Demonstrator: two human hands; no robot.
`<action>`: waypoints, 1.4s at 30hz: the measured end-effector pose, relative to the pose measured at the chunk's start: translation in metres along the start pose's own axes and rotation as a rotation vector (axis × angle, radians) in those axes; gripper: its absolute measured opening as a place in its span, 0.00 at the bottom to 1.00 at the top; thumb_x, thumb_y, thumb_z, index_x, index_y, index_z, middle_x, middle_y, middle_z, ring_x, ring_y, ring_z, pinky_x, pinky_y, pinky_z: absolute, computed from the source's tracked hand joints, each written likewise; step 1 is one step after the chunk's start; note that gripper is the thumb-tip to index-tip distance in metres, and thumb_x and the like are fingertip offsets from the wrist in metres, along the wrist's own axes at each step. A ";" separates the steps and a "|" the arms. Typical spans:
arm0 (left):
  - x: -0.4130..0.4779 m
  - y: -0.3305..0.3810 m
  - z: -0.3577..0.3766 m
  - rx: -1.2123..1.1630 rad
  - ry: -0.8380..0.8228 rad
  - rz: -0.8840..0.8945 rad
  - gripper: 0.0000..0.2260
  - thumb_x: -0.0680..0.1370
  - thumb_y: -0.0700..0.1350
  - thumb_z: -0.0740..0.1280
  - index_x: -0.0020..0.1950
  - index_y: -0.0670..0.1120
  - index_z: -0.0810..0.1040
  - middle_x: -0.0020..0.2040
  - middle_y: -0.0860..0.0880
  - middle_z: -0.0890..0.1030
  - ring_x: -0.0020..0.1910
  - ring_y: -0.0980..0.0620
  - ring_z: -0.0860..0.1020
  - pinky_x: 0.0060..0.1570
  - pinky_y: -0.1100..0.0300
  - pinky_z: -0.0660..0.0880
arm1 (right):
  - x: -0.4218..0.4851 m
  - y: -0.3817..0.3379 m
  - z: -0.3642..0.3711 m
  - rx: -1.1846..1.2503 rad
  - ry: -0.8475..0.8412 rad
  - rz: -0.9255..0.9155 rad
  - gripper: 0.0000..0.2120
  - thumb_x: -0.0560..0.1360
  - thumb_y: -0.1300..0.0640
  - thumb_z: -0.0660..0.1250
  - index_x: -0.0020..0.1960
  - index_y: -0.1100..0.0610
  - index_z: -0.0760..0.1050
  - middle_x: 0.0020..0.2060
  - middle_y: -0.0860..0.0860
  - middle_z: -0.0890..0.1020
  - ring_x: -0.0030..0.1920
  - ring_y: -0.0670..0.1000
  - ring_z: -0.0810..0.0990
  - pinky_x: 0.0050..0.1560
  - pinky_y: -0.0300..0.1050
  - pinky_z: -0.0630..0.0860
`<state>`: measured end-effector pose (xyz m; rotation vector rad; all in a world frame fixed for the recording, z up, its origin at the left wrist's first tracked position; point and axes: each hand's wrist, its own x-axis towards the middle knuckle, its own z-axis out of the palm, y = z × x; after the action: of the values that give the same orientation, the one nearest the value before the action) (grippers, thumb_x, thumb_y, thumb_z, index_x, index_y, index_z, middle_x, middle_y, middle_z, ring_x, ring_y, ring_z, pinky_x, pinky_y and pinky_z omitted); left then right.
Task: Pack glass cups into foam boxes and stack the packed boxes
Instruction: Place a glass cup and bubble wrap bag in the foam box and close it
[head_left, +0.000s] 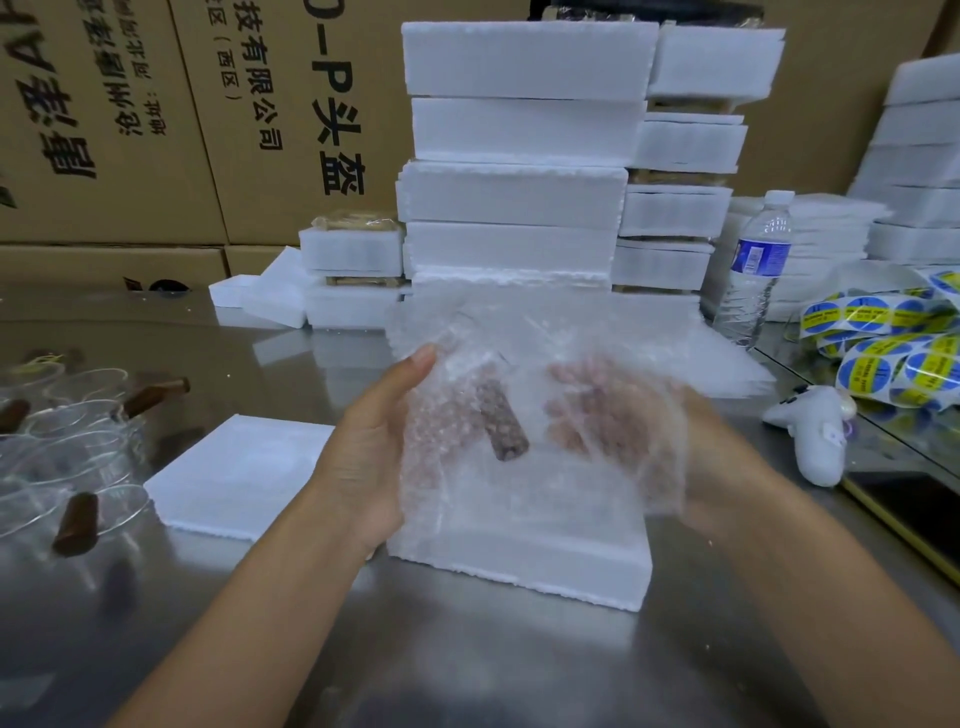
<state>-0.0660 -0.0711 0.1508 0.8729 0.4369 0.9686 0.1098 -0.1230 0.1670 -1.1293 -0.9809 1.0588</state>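
Nearest, on the steel table, sits an open foam box. Both hands hold a bubble-wrap bag just above it. The left hand pinches the bag's left edge, with the thumb on the front and the fingers hidden behind. The right hand shows only through the wrap, its fingers curled against the bag from the right. Inside the bag is a glass cup. Its brown cylindrical handle shows plainly, but the glass body is blurred by the bubbles.

A flat foam lid lies on the table just left of the box. Further left, several loose glass cups with brown handles crowd together. At the right lie a white game controller and, nearer the edge, a dark flat device. Beyond them is a heap of blue-and-yellow sticker rolls, with a water bottle standing upright to its left.

Behind the bag rises a tall stack of foam boxes. A second stack stands right of it, and lower foam boxes to its left. Printed cardboard cartons fill the far wall.
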 end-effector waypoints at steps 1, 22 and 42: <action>0.001 0.002 -0.001 -0.106 -0.031 0.034 0.27 0.56 0.48 0.81 0.53 0.45 0.83 0.51 0.45 0.84 0.48 0.47 0.83 0.46 0.55 0.80 | 0.001 -0.002 -0.006 0.033 0.117 -0.083 0.12 0.74 0.48 0.63 0.38 0.52 0.81 0.31 0.49 0.83 0.32 0.47 0.83 0.36 0.38 0.77; 0.010 -0.006 -0.002 -0.370 -0.180 0.196 0.29 0.52 0.40 0.83 0.52 0.46 0.84 0.55 0.44 0.82 0.53 0.45 0.80 0.59 0.53 0.74 | -0.003 0.012 -0.004 -0.156 0.036 -0.313 0.07 0.69 0.50 0.69 0.35 0.51 0.80 0.32 0.46 0.82 0.35 0.44 0.82 0.49 0.42 0.77; -0.006 -0.022 0.006 1.014 -0.101 0.384 0.31 0.59 0.64 0.74 0.59 0.67 0.66 0.54 0.66 0.77 0.54 0.64 0.78 0.49 0.66 0.75 | -0.003 0.009 -0.008 -0.114 0.289 -0.577 0.07 0.72 0.59 0.70 0.37 0.50 0.79 0.27 0.46 0.80 0.29 0.42 0.77 0.35 0.31 0.73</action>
<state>-0.0533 -0.0847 0.1363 1.9668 0.7030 1.0315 0.1158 -0.1264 0.1570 -0.9690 -1.0533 0.3696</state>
